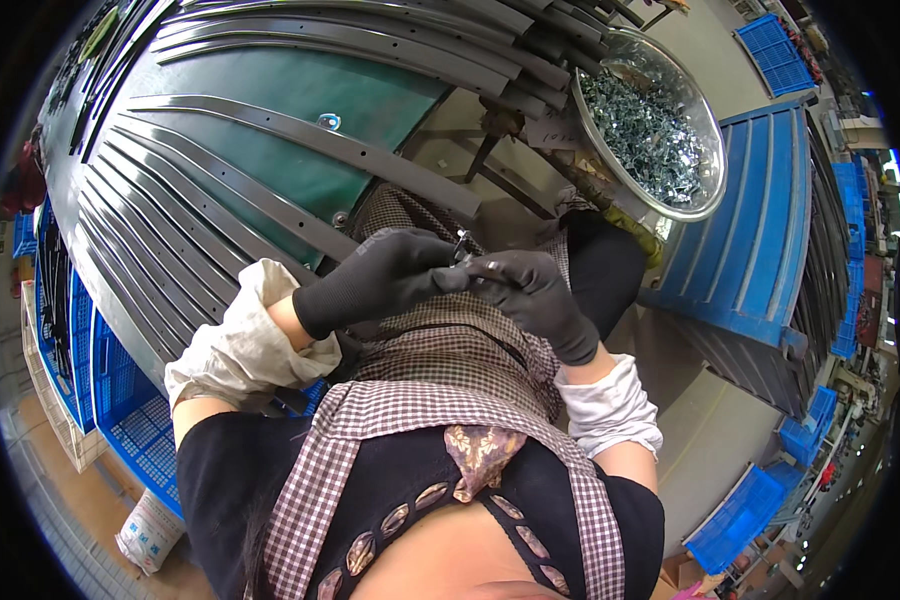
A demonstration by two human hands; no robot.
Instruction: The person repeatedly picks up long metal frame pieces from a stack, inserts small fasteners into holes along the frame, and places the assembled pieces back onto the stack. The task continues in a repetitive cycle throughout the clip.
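Observation:
My left hand (pixel 382 280) and my right hand (pixel 532 292), both in dark gloves, meet above my lap. Their fingertips pinch a small shiny metal piece (pixel 462 246), mostly covered by the fingers, so its exact kind is hard to make out. A wide silver bowl (pixel 700 212) beyond my right hand is heaped with small shiny metal pieces (pixel 650 130). Left of my hands, long dark metal strips (pixel 155 215) with holes lie side by side on a green-topped table (pixel 380 90). One strip (pixel 305 130) lies apart, reaching past the table's edge toward my hands.
More dark strips (pixel 370 45) are stacked at the table's far side. A small metal piece (pixel 329 121) rests on the green top. At right stands a large blue ribbed container (pixel 725 230). Blue plastic crates (pixel 140 430) sit low at left, near a white sack (pixel 150 530).

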